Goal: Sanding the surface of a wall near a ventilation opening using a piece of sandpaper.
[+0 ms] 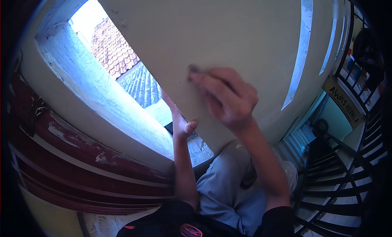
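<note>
My right hand [231, 96] pinches a small dark piece [193, 69] between thumb and fingertips, against or very near the face of a cream painted wall [245, 38]. Both hand and piece are blurred, so what the piece is made of cannot be told. My left hand [182, 126] grips the wall's edge beside a tall slanting opening [144, 107]. Its thumb rests on the near face while the fingers reach round the edge, mostly hidden behind it. A small mark [180, 82] shows on the wall left of my right hand.
Dark red railings [92, 163] with peeling paint curve along the left. Black metal stair railings [337, 175] stand to the right, below a beam [343, 102] bearing writing. Through the opening appear a tiled roof [113, 47] and corrugated sheeting [139, 85]. My bent legs [226, 182] are close below the wall.
</note>
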{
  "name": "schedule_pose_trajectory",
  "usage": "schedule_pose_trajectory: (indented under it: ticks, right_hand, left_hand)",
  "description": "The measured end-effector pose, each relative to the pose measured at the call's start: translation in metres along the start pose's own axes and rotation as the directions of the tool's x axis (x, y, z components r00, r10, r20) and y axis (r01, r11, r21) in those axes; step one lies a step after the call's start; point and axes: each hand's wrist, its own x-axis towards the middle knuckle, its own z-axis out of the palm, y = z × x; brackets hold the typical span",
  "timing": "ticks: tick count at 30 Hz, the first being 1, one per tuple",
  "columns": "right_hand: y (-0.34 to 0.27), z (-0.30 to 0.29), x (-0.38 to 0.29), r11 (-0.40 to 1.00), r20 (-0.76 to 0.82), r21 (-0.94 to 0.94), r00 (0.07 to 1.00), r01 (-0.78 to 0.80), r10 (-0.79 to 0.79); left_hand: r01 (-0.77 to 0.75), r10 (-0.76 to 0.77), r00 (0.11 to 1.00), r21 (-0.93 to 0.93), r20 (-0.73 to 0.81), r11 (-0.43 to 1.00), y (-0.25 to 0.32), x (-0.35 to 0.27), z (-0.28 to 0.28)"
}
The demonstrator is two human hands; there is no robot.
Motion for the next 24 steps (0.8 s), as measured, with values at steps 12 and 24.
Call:
schedule_pose_trajectory:
  ticks: [12, 24]
  right_hand:
    - [-0.009, -0.011, -0.021, 0.996, 0.238, 0.039, 0.967, 0.086, -0.093]
    - [0.164, -0.217, -0.146, 0.411, -0.353, -0.406, 0.555, -0.816, 0.754]
  left_hand:
    - [0.035, -0.039, 0.999, 0.135, 0.028, 0.990, -0.022, -0.003, -0.013]
    - [-0.062, 0.077, 0.996, 0.233, -0.054, 0.970, -0.006, 0.000, -0.004]
